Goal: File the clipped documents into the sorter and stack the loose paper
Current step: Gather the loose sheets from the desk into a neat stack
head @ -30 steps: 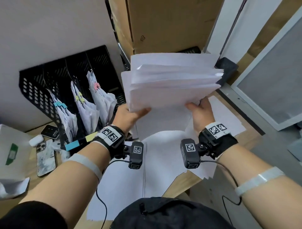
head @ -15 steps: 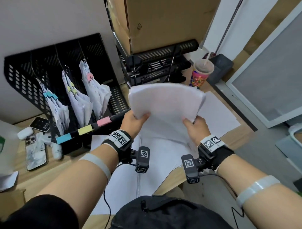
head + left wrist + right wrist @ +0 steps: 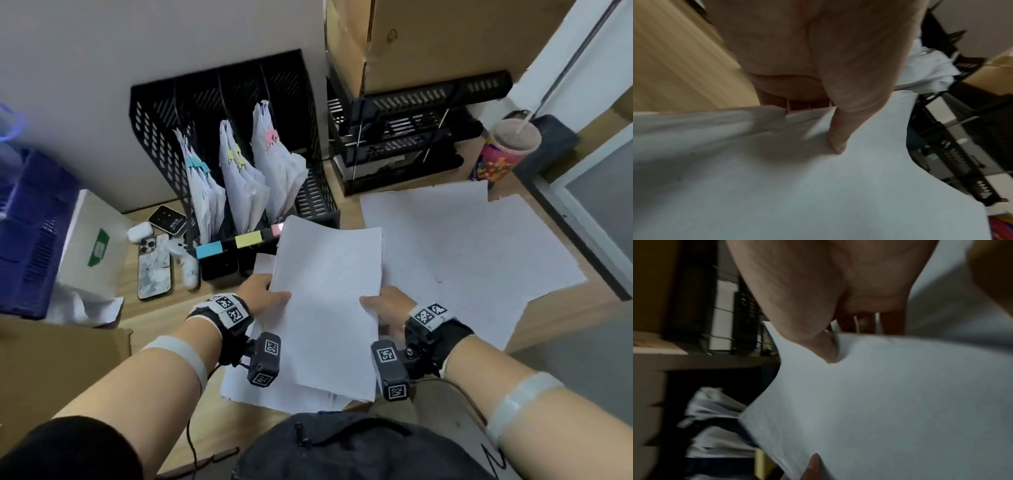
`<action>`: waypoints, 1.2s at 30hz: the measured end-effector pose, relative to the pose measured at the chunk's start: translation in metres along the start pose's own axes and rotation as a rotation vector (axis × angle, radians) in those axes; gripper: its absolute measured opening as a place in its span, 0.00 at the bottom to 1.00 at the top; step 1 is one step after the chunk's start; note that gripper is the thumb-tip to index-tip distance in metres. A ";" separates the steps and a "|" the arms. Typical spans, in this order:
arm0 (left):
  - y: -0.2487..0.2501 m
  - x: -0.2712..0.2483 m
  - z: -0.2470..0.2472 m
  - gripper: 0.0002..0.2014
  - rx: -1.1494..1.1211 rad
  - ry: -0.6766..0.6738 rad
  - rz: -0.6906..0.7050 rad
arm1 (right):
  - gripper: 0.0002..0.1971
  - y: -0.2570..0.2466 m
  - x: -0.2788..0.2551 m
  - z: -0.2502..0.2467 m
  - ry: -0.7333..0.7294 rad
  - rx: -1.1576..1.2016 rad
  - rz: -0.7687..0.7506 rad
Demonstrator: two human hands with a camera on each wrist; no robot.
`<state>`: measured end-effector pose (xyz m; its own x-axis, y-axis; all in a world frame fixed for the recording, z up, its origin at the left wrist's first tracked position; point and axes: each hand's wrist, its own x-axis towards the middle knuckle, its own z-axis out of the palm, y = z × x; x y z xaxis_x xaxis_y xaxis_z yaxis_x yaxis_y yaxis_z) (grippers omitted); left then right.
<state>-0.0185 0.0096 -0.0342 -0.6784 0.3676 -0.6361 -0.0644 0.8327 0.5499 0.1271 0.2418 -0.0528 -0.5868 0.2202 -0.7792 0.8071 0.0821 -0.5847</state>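
Both hands hold one stack of loose white paper (image 3: 329, 294) flat above the desk. My left hand (image 3: 263, 296) pinches its left edge, thumb on top (image 3: 836, 142), fingers underneath. At the right edge my right hand (image 3: 385, 306) grips the same stack (image 3: 890, 402), thumb on top. The black mesh sorter (image 3: 212, 102) stands behind, with clipped documents in three slots: blue clips (image 3: 198, 166), yellow clips (image 3: 236, 157), pink clip (image 3: 272, 137). More loose sheets (image 3: 479, 246) lie spread on the desk to the right and under the held stack.
Black letter trays (image 3: 404, 137) under cardboard boxes (image 3: 428, 37) stand at the back right, beside a cup with a straw (image 3: 503, 150). Phones (image 3: 154, 265) and an earbud case (image 3: 140, 231) lie left of the sorter. A blue crate (image 3: 30, 233) sits far left.
The paper stack was upright and raised a second ago; both hands have lowered and tilted it flat toward the desk. The view has swung down and right.
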 end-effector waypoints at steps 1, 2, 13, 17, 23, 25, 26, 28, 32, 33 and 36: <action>-0.014 0.000 0.000 0.14 0.019 0.001 -0.033 | 0.17 0.002 -0.001 0.013 -0.017 -0.033 0.064; -0.026 -0.001 0.000 0.13 0.048 -0.007 -0.062 | 0.13 0.004 -0.001 0.026 -0.019 -0.039 0.114; -0.082 -0.004 0.003 0.09 0.034 0.160 -0.067 | 0.23 -0.004 0.001 0.104 0.173 0.012 0.165; -0.080 -0.002 0.005 0.22 0.047 0.098 -0.070 | 0.26 0.003 -0.006 0.110 0.237 0.041 0.246; -0.075 -0.001 0.003 0.19 -0.026 0.155 -0.013 | 0.27 0.008 -0.015 0.100 0.239 0.126 0.262; -0.072 0.001 0.003 0.23 -0.108 0.163 -0.016 | 0.07 0.004 -0.022 0.095 0.135 -0.005 0.243; -0.069 0.001 0.003 0.25 -0.151 0.155 -0.039 | 0.08 0.003 -0.024 0.093 0.107 -0.058 0.230; -0.065 0.001 0.004 0.28 -0.201 0.134 -0.079 | 0.14 0.004 -0.027 0.091 0.105 -0.045 0.216; -0.047 0.002 0.001 0.21 -0.191 0.106 0.007 | 0.24 0.011 -0.025 0.084 0.180 0.119 0.139; -0.039 0.002 0.000 0.19 -0.197 0.106 0.049 | 0.24 0.013 -0.026 0.080 0.197 0.190 0.118; -0.010 0.001 -0.001 0.15 -0.224 0.097 0.165 | 0.14 0.028 -0.028 0.065 0.275 0.341 0.061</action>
<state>-0.0190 0.0017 -0.0396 -0.7592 0.4404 -0.4793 -0.0997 0.6489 0.7543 0.1619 0.1751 -0.0623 -0.4625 0.4691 -0.7524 0.7453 -0.2540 -0.6165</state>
